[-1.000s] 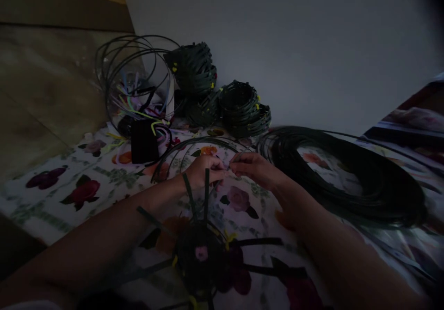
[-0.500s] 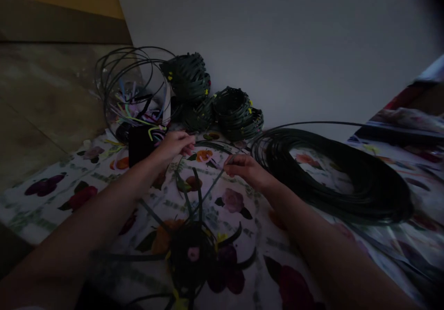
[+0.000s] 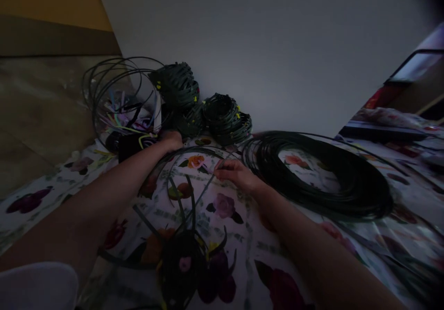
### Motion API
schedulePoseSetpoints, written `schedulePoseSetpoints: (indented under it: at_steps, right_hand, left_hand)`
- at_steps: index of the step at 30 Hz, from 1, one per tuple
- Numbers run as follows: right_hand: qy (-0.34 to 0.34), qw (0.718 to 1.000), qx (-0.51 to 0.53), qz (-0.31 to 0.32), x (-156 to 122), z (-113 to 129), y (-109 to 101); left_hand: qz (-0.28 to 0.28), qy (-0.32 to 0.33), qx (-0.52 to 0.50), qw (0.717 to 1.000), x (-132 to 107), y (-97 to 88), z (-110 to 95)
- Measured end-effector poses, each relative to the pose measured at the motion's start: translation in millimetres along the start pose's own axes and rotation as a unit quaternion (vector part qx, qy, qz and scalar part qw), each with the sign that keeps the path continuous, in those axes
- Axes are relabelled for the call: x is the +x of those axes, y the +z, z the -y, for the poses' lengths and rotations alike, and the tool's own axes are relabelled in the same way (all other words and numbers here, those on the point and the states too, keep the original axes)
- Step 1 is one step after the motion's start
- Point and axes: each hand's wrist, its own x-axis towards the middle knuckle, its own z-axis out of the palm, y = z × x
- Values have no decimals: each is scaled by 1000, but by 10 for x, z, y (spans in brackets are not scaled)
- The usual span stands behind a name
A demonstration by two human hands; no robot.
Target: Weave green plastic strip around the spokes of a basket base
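The left hand [image 3: 170,140] has pulled back from the work to the far side of the floral cloth [image 3: 62,194], its fingers hidden against one black pouch [image 3: 133,146], so its grip cannot be told. The right hand [image 3: 236,174] stays low, fingertips nearly closed on one thin dark strip [image 3: 204,192] rising from a single unfinished woven base [image 3: 180,264] on the cloth. One large coil of dark strapping [image 3: 319,176] lies just right of that hand, with open cloth between them and the base. About four stacks of woven rings [image 3: 222,115] stand against the white wall [image 3: 277,46], beside one clear container [image 3: 125,111] of hoops and coloured strips.
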Motion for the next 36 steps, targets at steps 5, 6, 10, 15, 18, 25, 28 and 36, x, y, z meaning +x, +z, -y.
schedulePoseSetpoints:
  at_steps: [5, 6, 10, 15, 18, 25, 28, 36]
  right_hand:
    - [6, 1000, 7, 8, 9, -35, -30]
    - [4, 1000, 7, 9, 14, -48, -35]
    - [-9, 1000, 15, 25, 31, -78, -43]
    - [-18, 999, 34, 33, 40, -85, -45]
    - [-18, 998, 32, 43, 41, -76, -44]
    - [-28, 997, 20, 71, 14, -8, -49]
    - [-23, 996, 29, 80, 24, -10, -55]
    - [22, 990, 113, 88, 6, 59, 28]
  left_hand:
    - [48, 51, -103, 992, -162, -127, -30]
    - [69, 63, -130, 987, -229, -156, -60]
    - [203, 107, -220, 948, -603, -239, -237]
    - [332, 172, -189, 908, -1043, -246, -504]
    - [325, 193, -130, 917, -1150, -212, -658]
    - [210, 271, 116, 932, -1223, -181, -855]
    - [187, 273, 179, 927, -1300, -204, -908]
    - [165, 255, 238, 923, -1425, -181, -1008]
